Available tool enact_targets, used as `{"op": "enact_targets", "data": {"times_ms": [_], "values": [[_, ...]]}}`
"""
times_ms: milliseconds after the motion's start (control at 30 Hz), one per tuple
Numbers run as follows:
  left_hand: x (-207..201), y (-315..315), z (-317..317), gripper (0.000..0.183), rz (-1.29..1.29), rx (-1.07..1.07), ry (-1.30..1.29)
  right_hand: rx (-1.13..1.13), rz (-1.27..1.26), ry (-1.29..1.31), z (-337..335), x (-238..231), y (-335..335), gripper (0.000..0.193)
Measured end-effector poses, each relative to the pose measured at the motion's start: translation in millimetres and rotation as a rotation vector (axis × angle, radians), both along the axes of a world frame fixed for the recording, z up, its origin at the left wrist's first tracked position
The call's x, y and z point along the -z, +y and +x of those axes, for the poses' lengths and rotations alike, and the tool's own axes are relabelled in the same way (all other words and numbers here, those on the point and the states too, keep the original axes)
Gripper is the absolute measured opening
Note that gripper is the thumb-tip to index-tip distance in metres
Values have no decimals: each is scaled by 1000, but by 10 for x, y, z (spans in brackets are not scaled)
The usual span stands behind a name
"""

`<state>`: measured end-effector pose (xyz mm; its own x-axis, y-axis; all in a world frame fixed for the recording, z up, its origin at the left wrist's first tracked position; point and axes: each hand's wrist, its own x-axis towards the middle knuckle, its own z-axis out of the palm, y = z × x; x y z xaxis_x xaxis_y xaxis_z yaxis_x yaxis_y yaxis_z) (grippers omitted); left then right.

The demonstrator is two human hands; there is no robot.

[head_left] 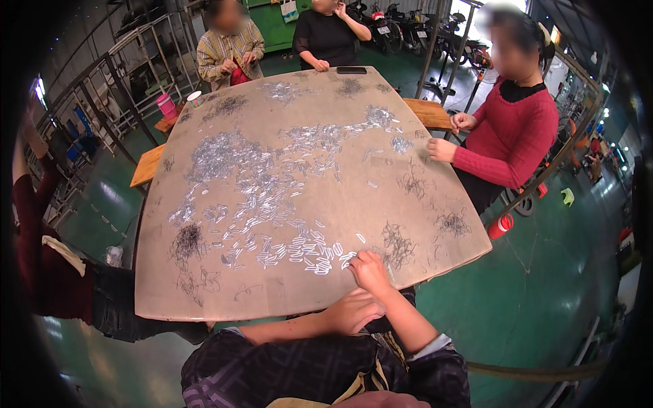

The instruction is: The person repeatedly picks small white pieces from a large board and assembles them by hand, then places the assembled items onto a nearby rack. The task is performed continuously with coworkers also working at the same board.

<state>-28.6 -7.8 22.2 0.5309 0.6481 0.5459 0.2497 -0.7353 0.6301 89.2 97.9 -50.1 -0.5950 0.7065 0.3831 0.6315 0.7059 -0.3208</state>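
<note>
My right hand point(371, 272) rests over the near edge of the table point(320, 297), its fingers curled down at the end of a spread of small, shiny, elongated loop-shaped pieces point(318, 260). A few pieces lie right at its fingertips; whether one is pinched there is hidden. Just below it, at the table's edge, my left hand point(355, 313) is closed, with its fingers bent inward. What it holds, if anything, cannot be seen. Right of my right hand lies a tangle of thin dark scraps point(396, 246).
More dark scraps point(187, 243) lie in heaps around the table. A person in a red sweater point(520, 139) sits at the right; two people point(228, 51) are at the far side, another point(64, 272) at the left. A black phone-like object point(351, 70) lies at the far edge.
</note>
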Motion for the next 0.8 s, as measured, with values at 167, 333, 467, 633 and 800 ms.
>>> {"op": "enact_targets", "data": {"times_ms": [167,333,467,633,800], "values": [[2,7,22,19,-5,26,-13,25,-42,36,2,-33,-5,12],[-16,0,23,18,-31,40,-5,81,-128,163,98,-185,-91,13],[1,-7,12,16,-62,46,-16,178,-380,450,265,-327,-192,11],[-10,2,42,14,-65,39,-31,277,-896,868,577,-597,-474,13],[-70,26,110,15,-83,9,-77,320,-700,903,756,-909,-802,17]]}}
